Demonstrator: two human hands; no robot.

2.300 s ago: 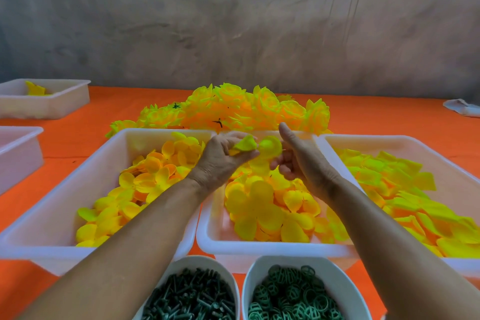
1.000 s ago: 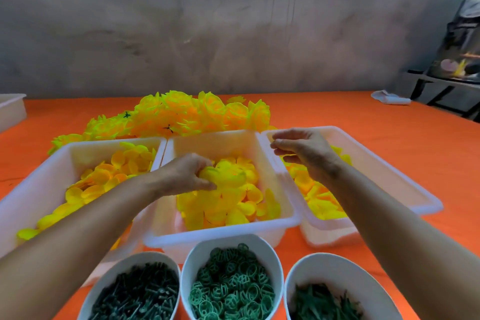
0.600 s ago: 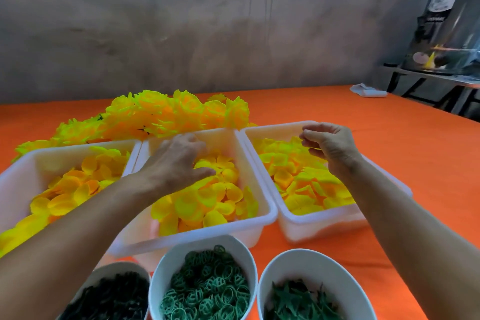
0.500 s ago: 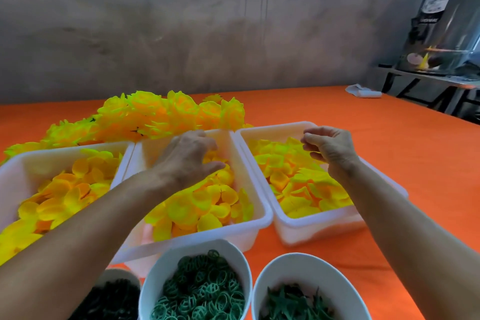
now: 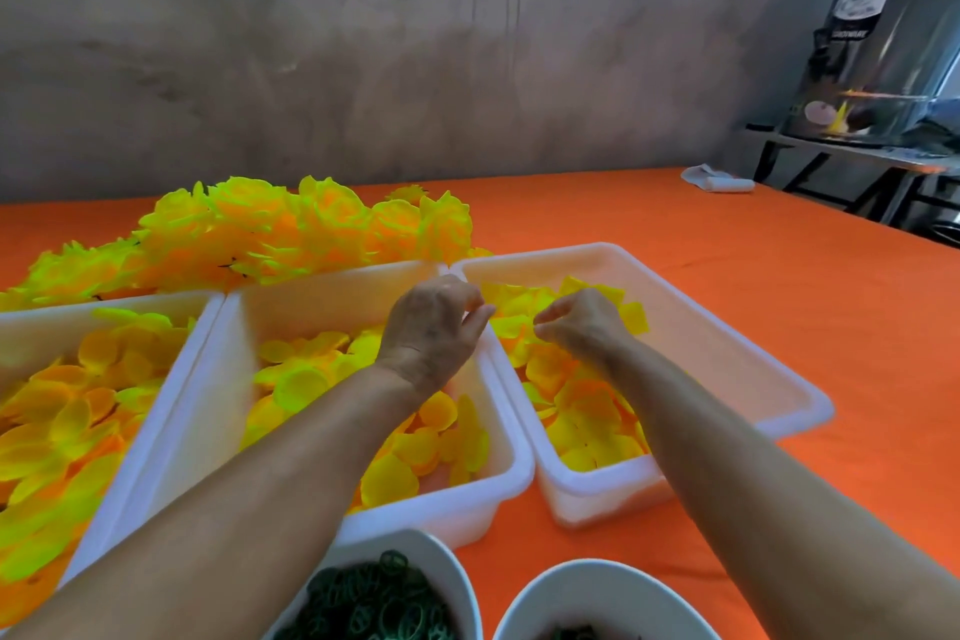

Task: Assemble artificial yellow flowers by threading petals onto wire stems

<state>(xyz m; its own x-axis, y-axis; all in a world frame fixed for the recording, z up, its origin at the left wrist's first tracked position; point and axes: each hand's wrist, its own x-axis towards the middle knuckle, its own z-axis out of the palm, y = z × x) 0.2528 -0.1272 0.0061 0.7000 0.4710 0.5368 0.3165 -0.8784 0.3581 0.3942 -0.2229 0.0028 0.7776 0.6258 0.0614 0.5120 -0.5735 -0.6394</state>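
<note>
Head view: our hands meet over white trays of yellow petals.
Left hand point(image 5: 434, 327) and right hand point(image 5: 582, 327) hover over the right tray point(image 5: 727, 359), fingers curled; whether either holds anything, we cannot tell.

A mottled grey wall point(image 5: 363, 42) rises beyond the fingers. An orange cloth point(image 5: 727, 286) covers the table under them. Far right of them, a steel drum point(image 5: 883, 42) sits on a metal stand point(image 5: 852, 161).

Three white bins in a row, all holding loose yellow petals — left point(image 5: 205, 322), middle point(image 5: 511, 437), right point(image 5: 737, 343). Two white bowls at the near edge — one point(image 5: 447, 566) with green rings, one point(image 5: 623, 582). One flower heap point(image 5: 291, 229). Two hands.
</note>
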